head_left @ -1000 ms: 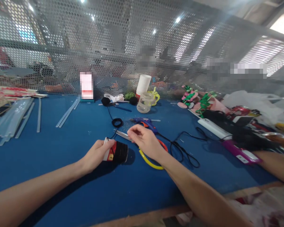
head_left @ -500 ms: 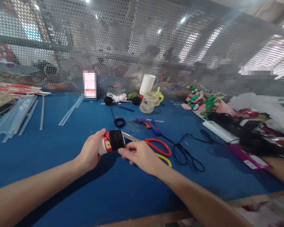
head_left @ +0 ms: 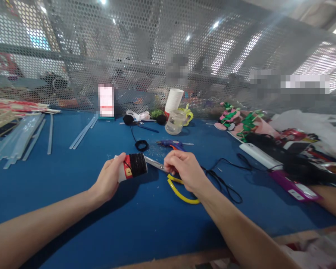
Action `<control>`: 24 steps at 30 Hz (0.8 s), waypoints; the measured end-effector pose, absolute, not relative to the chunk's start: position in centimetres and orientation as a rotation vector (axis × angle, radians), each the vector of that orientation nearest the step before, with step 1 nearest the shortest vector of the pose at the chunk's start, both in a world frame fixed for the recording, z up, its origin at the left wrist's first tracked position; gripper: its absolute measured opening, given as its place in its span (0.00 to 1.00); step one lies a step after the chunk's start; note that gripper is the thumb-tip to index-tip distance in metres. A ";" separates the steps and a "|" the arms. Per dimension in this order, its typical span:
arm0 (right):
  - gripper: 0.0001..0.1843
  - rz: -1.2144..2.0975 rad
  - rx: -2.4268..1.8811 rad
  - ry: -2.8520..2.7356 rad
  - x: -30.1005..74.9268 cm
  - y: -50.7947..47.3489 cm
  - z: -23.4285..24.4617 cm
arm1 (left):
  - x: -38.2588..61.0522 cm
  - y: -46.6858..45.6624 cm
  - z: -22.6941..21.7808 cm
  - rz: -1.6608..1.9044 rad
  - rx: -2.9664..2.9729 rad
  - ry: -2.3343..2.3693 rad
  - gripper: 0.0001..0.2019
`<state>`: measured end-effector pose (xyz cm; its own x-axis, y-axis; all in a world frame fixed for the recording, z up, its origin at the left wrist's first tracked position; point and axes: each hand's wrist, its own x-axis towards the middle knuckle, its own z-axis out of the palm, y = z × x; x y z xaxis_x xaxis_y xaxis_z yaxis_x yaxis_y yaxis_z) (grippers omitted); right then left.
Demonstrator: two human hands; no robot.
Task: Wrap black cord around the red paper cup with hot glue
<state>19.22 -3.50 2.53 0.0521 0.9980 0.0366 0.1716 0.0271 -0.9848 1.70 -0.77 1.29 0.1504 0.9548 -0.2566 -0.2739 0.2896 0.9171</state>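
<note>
My left hand (head_left: 109, 179) is wrapped round a white paper cup (head_left: 122, 174), tilted on its side above the table. Black yarn (head_left: 137, 165) is wound round the cup, beside a red band with a yellow square buckle. My right hand (head_left: 186, 170), fingers curled together, is over the handles of a pair of scissors (head_left: 183, 196). The yellow handle and the metal blades show; the red handle is hidden behind my hand. What the right fingers hold, if anything, I cannot make out. A hot glue gun (head_left: 169, 143) lies just beyond this hand.
On the blue table (head_left: 100, 231) lie a black yarn coil (head_left: 141, 145), glue sticks (head_left: 19, 138), a clear jar (head_left: 175, 123) and stacked paper cups (head_left: 174, 100). A phone (head_left: 106, 100) stands behind. A power strip (head_left: 260, 157), cables and another person's arm (head_left: 333, 200) are at right.
My right hand has moved away from the cup's edge, up and to the right, and now covers the scissors' red handle. My left hand and the cup have barely moved.
</note>
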 end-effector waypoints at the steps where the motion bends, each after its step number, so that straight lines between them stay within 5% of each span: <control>1: 0.09 1.102 -1.353 -1.468 19.6 -3.6 2.7 | 1.7 -0.7 1.2 1.053 0.845 1.039 0.14; 7: 0.13 1.472 -1.378 -2.296 19.6 -5.2 3.6 | 1.4 0.0 0.8 1.071 0.879 1.074 0.15; 11: 0.07 0.839 -1.624 -2.064 21.4 -3.5 3.7 | 1.3 0.1 0.6 1.022 0.983 1.074 0.16; 14: 0.13 0.264 -1.977 -1.791 24.0 -0.7 2.5 | 1.3 -0.3 0.4 0.974 1.101 1.058 0.16; 24: 0.15 0.296 -2.142 -1.516 25.6 2.9 -0.4 | 0.8 -0.8 -0.2 0.704 1.579 1.093 0.22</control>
